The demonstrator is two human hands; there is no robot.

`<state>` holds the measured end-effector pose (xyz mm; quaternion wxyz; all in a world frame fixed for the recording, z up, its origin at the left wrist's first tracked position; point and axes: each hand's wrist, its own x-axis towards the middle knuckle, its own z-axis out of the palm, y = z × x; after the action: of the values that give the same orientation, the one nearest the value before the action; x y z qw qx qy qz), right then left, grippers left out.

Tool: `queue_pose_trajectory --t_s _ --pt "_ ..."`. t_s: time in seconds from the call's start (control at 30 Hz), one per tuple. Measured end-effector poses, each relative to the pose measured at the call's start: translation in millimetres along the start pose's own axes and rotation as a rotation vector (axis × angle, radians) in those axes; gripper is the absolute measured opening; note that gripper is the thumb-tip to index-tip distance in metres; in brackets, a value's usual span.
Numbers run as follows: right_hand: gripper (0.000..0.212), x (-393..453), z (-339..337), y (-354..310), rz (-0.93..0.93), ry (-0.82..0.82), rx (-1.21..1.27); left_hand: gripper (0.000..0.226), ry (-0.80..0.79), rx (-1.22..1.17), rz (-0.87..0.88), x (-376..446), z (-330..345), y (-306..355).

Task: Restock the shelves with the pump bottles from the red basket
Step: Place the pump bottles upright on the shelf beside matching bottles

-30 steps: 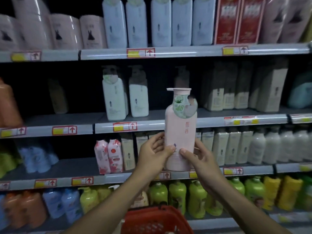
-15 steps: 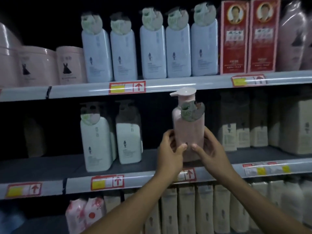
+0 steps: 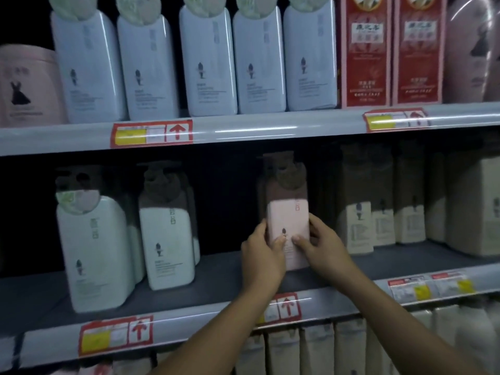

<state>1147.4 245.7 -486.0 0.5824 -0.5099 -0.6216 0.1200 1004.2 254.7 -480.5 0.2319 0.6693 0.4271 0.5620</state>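
A pink pump bottle (image 3: 288, 217) stands upright on the middle shelf (image 3: 216, 285), its pump top in the shadow under the shelf above. My left hand (image 3: 261, 255) grips its lower left side and my right hand (image 3: 322, 244) grips its lower right side, thumbs on the front label. The bottle's base appears to rest on the shelf board. The red basket is out of view.
Two white pump bottles (image 3: 94, 250) (image 3: 167, 239) stand to the left on the same shelf, with a dark gap between them and the pink bottle. Beige bottles (image 3: 378, 209) fill the right. Above are several pale blue bottles (image 3: 205, 63), red boxes (image 3: 365, 52) and pink tubs (image 3: 24, 85).
Both hands carried the pink bottle from in front of the shelf edge forward and down onto the middle shelf. The view has moved closer and upward.
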Motion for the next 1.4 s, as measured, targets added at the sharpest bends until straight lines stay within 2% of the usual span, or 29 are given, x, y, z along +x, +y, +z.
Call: queue_pose_trajectory --t_s 0.1,0.17,0.23,0.3,0.4,0.53,0.6,0.77,0.93,1.07,1.2,1.4 --pt "0.053 -4.6 -0.6 -0.5 0.035 0.002 0.028 0.052 -0.034 0.042 -0.002 1.2 -4.2 1.1" --pt "0.042 -13.3 0.0 -2.8 0.017 0.13 -0.046 0.052 -0.011 0.109 0.032 -6.5 -9.7 1.4" --pt "0.03 -28.6 -0.2 -7.3 -0.091 0.288 -0.149 0.043 0.034 0.168 0.196 -25.4 -17.6 2.3" --pt "0.026 -46.1 0.0 -10.2 -0.246 0.313 -0.244 0.04 -0.017 0.281 0.364 -43.4 -24.9 -0.9" --pt "0.034 -61.9 -0.7 -10.7 -0.291 0.198 -0.36 0.057 -0.214 0.455 0.42 -52.1 -29.4 -6.1" --pt "0.027 -63.5 2.0 -15.2 -0.227 0.041 -0.505 0.059 -0.384 0.566 0.335 -50.8 -27.6 1.1" --pt "0.026 -60.4 2.9 -14.9 -0.204 0.011 -0.537 0.059 -0.398 0.607 0.294 -47.9 -23.8 2.0" --pt "0.038 -55.2 4.2 -9.6 -0.14 -0.046 -0.54 0.048 -0.418 0.654 0.304 -44.3 -19.4 2.4" --pt "0.038 -51.7 10.7 -10.9 -0.075 -0.108 -0.658 0.04 -0.439 0.615 0.246 -34.0 -14.4 -0.2" --pt "0.041 -39.3 11.2 -15.5 -0.021 -0.176 -0.733 0.042 -0.491 0.549 0.157 -24.2 -14.7 2.1" --pt "0.042 -33.8 12.4 -16.0 0.018 -0.25 -0.733 0.029 -0.561 0.546 0.102 -13.2 -15.2 1.9" --pt "0.05 -28.6 11.8 -8.0 0.048 -0.289 -0.728 0.036 -0.611 0.511 0.099 -5.9 -15.2 0.5"
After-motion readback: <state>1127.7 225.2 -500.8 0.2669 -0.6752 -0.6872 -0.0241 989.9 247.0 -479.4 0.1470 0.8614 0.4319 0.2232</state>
